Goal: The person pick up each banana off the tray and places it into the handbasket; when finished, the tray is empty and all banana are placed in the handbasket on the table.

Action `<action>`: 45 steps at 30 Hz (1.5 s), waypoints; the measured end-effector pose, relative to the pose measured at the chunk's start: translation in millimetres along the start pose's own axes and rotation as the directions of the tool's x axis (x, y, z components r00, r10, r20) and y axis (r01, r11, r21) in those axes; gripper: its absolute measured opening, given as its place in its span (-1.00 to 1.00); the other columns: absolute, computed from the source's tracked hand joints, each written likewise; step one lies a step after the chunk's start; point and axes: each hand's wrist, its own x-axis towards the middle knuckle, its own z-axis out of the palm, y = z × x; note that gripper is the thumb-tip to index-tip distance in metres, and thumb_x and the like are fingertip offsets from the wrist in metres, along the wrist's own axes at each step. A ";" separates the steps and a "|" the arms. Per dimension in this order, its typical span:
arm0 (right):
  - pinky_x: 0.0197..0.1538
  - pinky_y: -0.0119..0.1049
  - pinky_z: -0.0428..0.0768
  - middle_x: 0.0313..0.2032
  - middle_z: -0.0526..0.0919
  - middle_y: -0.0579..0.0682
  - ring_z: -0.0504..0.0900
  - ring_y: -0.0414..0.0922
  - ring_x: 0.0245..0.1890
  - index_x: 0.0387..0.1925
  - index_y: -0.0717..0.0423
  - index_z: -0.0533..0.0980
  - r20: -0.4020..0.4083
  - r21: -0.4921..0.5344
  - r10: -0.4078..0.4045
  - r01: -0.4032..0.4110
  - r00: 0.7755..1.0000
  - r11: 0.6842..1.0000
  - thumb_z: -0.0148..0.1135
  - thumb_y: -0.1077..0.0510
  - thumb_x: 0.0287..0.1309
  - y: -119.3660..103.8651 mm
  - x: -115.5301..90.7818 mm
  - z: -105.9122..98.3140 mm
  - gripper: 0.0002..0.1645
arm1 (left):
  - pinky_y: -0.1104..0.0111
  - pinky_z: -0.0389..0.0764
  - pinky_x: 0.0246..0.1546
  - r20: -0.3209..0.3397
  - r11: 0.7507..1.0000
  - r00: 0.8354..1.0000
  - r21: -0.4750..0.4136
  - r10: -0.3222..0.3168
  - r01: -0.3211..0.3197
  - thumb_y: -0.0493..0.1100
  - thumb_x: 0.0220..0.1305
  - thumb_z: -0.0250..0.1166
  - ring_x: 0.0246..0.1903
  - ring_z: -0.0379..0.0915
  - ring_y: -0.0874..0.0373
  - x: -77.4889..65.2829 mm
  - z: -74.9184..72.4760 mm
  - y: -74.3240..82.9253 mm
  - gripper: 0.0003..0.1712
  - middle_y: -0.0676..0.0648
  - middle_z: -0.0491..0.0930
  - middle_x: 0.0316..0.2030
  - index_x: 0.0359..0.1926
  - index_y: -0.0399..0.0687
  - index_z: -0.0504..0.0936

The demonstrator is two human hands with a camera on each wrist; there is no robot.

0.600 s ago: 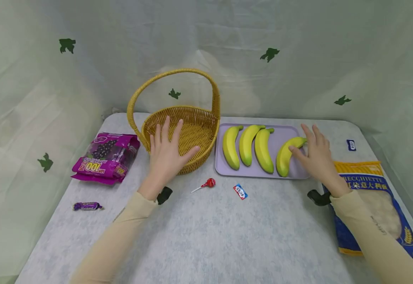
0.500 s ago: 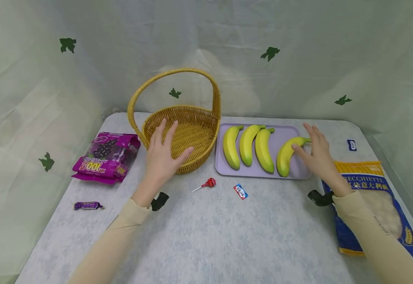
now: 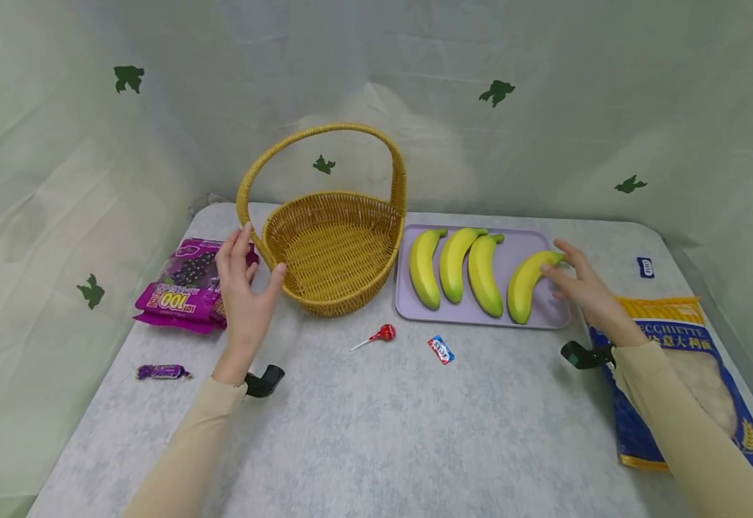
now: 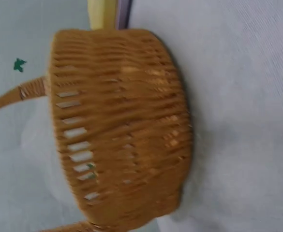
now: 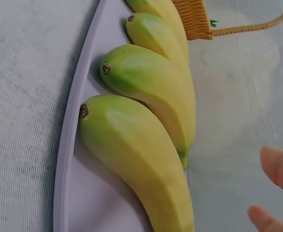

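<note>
My left hand (image 3: 242,302) hovers at the left side of the yellow wicker basket (image 3: 334,306), overlapping the purple candy bag (image 3: 172,306) in the head view. Its fingers point up, with the thumb apart, and nothing is in it. In the left wrist view the basket's woven side (image 4: 126,121) fills the middle; the hand is out of that picture. My right hand (image 3: 588,296) is at the stem end of the rightmost banana (image 3: 526,288), thumb and fingers apart on either side of the stem. The right wrist view shows that banana (image 5: 131,140) on the tray, with two fingertips (image 5: 279,166) at the right edge.
Several bananas lie on the lilac tray (image 3: 454,314). A red lollipop (image 3: 385,332) and small wrapped candy (image 3: 441,350) lie in front. At left is a purple-wrapped candy (image 3: 162,372); at right, a blue pasta bag (image 3: 648,424) and small blue packet (image 3: 645,267).
My left hand has moved left and down, from over the basket to beside it. The right hand has shifted slightly right and lower, with its fingers closer around the banana's stem.
</note>
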 end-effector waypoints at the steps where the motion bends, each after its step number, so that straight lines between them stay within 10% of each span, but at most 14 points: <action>1: 0.26 0.26 0.25 0.42 -0.46 0.34 0.04 0.37 0.31 0.50 -0.03 -0.39 0.015 0.010 0.015 -0.016 1.000 1.000 -0.05 -0.12 0.40 0.9 1.0 0.4 -0.05 | -0.13 0.30 0.22 0.014 1.000 1.000 -0.005 -0.014 0.014 -0.46 0.21 0.23 0.28 0.09 -0.14 1.3 -0.6 -0.2 -0.26 -0.36 0.00 0.34 0.38 -0.30 0.17; 18: 0.24 -0.01 0.41 0.44 -0.44 0.31 0.23 0.21 0.21 0.50 0.11 -0.21 0.069 -0.056 0.147 -0.143 0.987 0.988 0.06 0.15 0.36 7.1 24.2 10.5 -0.11 | -0.04 0.23 0.29 0.103 1.000 0.994 -0.017 -0.018 0.019 -0.50 0.21 0.20 0.30 0.12 -0.19 14.9 3.0 -81.4 -0.03 -0.17 -0.01 0.43 0.48 -0.02 -0.12; 31: 0.09 -0.09 0.56 0.33 0.01 0.45 0.39 0.15 0.04 0.49 0.15 -0.12 0.048 -0.182 0.143 -0.133 0.989 0.974 0.11 0.08 0.33 5.4 32.0 19.6 -0.12 | 0.01 0.32 0.25 0.108 0.996 0.991 -0.062 0.073 -0.067 -0.60 0.18 0.16 0.24 0.21 -0.25 21.7 1.8 -85.5 -0.02 -0.32 0.17 0.30 0.47 0.04 -0.09; 38: 0.03 -0.15 0.58 0.11 0.22 0.37 0.42 0.02 -0.12 0.48 0.17 -0.07 0.036 -0.121 0.141 -0.136 0.989 0.983 0.12 0.16 0.31 6.7 34.6 20.3 -0.15 | -0.06 0.28 0.25 0.148 0.999 0.989 -0.038 0.006 -0.001 -0.64 0.19 0.10 0.24 0.19 -0.31 21.4 -1.5 -69.6 -0.04 -0.40 0.13 0.28 0.46 -0.05 -0.13; 45: -0.06 -0.41 0.56 0.33 0.06 0.36 0.42 -0.13 -0.16 0.50 0.04 -0.11 0.083 0.056 0.167 -0.172 0.983 0.984 0.10 0.18 0.32 1.8 31.2 21.4 -0.14 | -0.09 0.28 0.24 0.159 0.999 0.987 -0.043 -0.013 0.020 -0.65 0.18 0.08 0.22 0.18 -0.37 20.3 -3.7 -47.3 -0.05 -0.45 0.14 0.25 0.46 -0.05 -0.12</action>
